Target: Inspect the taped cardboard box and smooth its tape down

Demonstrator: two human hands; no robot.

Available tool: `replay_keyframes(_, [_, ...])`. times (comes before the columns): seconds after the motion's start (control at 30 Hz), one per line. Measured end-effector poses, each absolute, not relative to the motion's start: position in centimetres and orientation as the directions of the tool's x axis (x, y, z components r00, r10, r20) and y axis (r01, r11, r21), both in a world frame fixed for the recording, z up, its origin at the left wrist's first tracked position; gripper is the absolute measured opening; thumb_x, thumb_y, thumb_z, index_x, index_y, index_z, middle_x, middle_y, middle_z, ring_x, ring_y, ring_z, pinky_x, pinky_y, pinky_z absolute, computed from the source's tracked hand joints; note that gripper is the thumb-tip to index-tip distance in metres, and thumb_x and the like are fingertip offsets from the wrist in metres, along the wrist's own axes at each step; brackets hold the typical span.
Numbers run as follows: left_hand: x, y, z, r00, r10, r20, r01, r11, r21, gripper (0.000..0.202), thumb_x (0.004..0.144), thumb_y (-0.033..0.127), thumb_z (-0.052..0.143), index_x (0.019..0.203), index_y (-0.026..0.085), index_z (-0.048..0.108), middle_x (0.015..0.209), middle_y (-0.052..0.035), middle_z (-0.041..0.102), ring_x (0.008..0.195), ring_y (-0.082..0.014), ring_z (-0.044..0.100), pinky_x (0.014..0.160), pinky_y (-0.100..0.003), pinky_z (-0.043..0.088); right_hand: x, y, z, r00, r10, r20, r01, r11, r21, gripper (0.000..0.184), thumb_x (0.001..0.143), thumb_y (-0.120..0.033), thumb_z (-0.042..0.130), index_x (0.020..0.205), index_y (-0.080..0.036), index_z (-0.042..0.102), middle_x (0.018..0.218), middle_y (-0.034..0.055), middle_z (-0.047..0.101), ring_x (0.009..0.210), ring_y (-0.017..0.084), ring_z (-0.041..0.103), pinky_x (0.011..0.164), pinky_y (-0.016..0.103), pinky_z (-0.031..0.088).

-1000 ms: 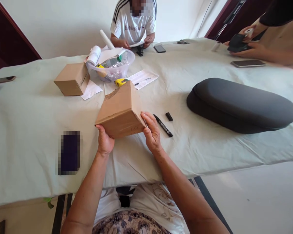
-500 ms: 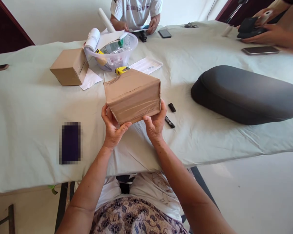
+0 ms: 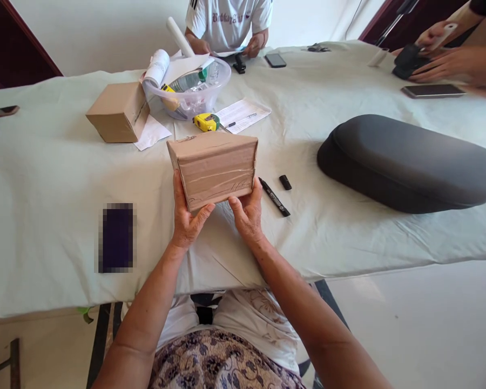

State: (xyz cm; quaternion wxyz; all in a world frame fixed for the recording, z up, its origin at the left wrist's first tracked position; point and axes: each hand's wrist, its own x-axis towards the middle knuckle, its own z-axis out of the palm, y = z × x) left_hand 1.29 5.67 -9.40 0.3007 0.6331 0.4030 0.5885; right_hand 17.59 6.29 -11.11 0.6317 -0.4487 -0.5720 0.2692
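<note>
Across the pale green cloth [image 3: 65, 216] of a long table, a dark grey padded oval case [image 3: 405, 165] fills much of the right side. Near the far edge, a clear plastic bowl [image 3: 194, 105] holds a plastic bottle [image 3: 188, 81], a curled paper roll [image 3: 157, 67] and a yellow object [image 3: 170, 97] too obscured to identify, while a white tube [image 3: 180, 37] rises behind them. Left of the bowl sits a cardboard box [image 3: 117, 113], its corner over a sheet of white paper [image 3: 152, 132]. A yellow tape measure [image 3: 206, 122] lies in front of the bowl, beside a printed sheet [image 3: 243, 115].

At the far right, another person's hands [image 3: 437, 59], cut off by the frame, hold a dark object [image 3: 407, 61]. A pixelated dark rectangle [image 3: 115, 237], probably a phone, lies left of the person's hands. Just right of them lie a black marker [image 3: 274, 197] and a small black cap [image 3: 285, 182].

A taped cardboard box [image 3: 213, 170] sits directly above both hands, gripped from below and at its lower corners by the left hand [image 3: 188, 221] and right hand [image 3: 246, 216].
</note>
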Motion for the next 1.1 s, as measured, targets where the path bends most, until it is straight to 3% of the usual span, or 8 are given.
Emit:
replay_keyframes(0.2, [0.3, 5.9, -8.8, -0.006, 0.762, 0.647, 0.375, -0.598, 0.708, 0.088, 0.088, 0.053, 0.067, 0.159, 0.032, 0.019, 0.170, -0.0117, 0.014, 0.158, -0.0313, 0.011, 0.127, -0.053, 0.016, 17.9, 6.8, -11.4, 0.167, 0.907, 0.387, 0.079, 0.379, -0.922, 0.055, 0.088, -0.063, 0.064, 0.126, -0.025, 0.049, 0.116, 0.0093, 0.063, 0.102, 0.022, 0.065, 0.086, 0.038, 0.058])
replay_keyframes(0.37, [-0.4, 6.1, -8.0, -0.033, 0.581, 0.813, 0.478, -0.706, 0.523, 0.062, 0.092, 0.046, 0.062, 0.147, 0.027, 0.037, 0.162, -0.0157, 0.034, 0.154, -0.0341, 0.026, 0.124, -0.059, 0.021, 17.8, 6.7, -11.5, 0.006, 0.976, 0.216, 0.170, 0.212, -0.962, 0.056, 0.078, -0.067, 0.072, 0.106, -0.022, 0.054, 0.088, 0.0042, 0.070, 0.074, 0.020, 0.066, 0.064, 0.032, 0.053])
replay_keyframes(0.53, [-0.9, 6.3, -7.5, -0.168, 0.573, 0.802, 0.469, -0.669, 0.576, 0.049, 0.096, 0.048, 0.056, 0.138, 0.025, 0.048, 0.154, -0.0148, 0.045, 0.152, -0.0310, 0.032, 0.123, -0.055, 0.026, 17.4, 6.0, -10.7, -0.218, 0.961, 0.168, 0.218, 0.216, -0.952, 0.049, 0.091, -0.069, 0.054, 0.099, -0.021, 0.060, 0.088, 0.0073, 0.077, 0.067, 0.020, 0.067, 0.061, 0.032, 0.051])
replay_keyframes(0.7, [-1.3, 6.2, -7.1, -0.173, 0.581, 0.796, 0.469, -0.662, 0.585, 0.042, 0.099, 0.046, 0.051, 0.135, 0.024, 0.053, 0.148, -0.0127, 0.053, 0.149, -0.0288, 0.038, 0.123, -0.053, 0.029, 18.4, 6.3, -10.6, -0.028, 0.977, 0.212, 0.357, 0.208, -0.911, 0.058, 0.086, -0.078, 0.052, 0.076, -0.022, 0.062, 0.062, 0.0012, 0.065, 0.059, 0.020, 0.062, 0.058, 0.032, 0.050])
replay_keyframes(0.77, [-1.3, 6.0, -7.0, -0.144, 0.591, 0.794, 0.478, -0.661, 0.578, 0.037, 0.101, 0.043, 0.048, 0.131, 0.023, 0.057, 0.144, -0.0124, 0.057, 0.146, -0.0274, 0.042, 0.121, -0.051, 0.033, 19.1, 6.5, -10.5, 0.133, 0.956, 0.263, 0.335, 0.206, -0.920, 0.058, 0.085, -0.079, 0.051, 0.084, -0.023, 0.062, 0.073, 0.0023, 0.068, 0.068, 0.021, 0.065, 0.064, 0.033, 0.052])
replay_keyframes(0.87, [-0.8, 5.7, -6.8, -0.053, 0.586, 0.809, 0.508, -0.682, 0.527, 0.030, 0.102, 0.036, 0.047, 0.124, 0.022, 0.062, 0.141, -0.0123, 0.060, 0.142, -0.0257, 0.049, 0.118, -0.049, 0.039, 19.8, 6.6, -10.0, 0.288, 0.882, 0.372, 0.231, 0.313, -0.921, 0.061, 0.088, -0.079, 0.046, 0.110, -0.024, 0.060, 0.111, 0.0098, 0.070, 0.098, 0.025, 0.069, 0.076, 0.038, 0.056])
replay_keyframes(0.97, [-0.3, 5.5, -6.7, 0.020, 0.578, 0.816, 0.527, -0.700, 0.483, 0.028, 0.102, 0.031, 0.048, 0.124, 0.022, 0.062, 0.142, -0.0124, 0.059, 0.140, -0.0251, 0.051, 0.117, -0.049, 0.041, 19.6, 6.4, -9.3, 0.246, 0.839, 0.486, 0.189, 0.451, -0.872, 0.065, 0.090, -0.079, 0.041, 0.129, -0.029, 0.054, 0.134, 0.0126, 0.061, 0.122, 0.028, 0.062, 0.090, 0.043, 0.056])
replay_keyframes(1.1, [0.1, 5.4, -7.1, 0.030, 0.591, 0.806, 0.488, -0.713, 0.504, 0.030, 0.100, 0.029, 0.053, 0.128, 0.025, 0.060, 0.145, -0.0115, 0.056, 0.138, -0.0250, 0.051, 0.114, -0.047, 0.044, 18.7, 6.0, -8.3, 0.174, 0.809, 0.562, 0.217, 0.525, -0.823, 0.061, 0.093, -0.075, 0.040, 0.136, -0.035, 0.054, 0.142, 0.0093, 0.056, 0.132, 0.029, 0.054, 0.102, 0.047, 0.051])
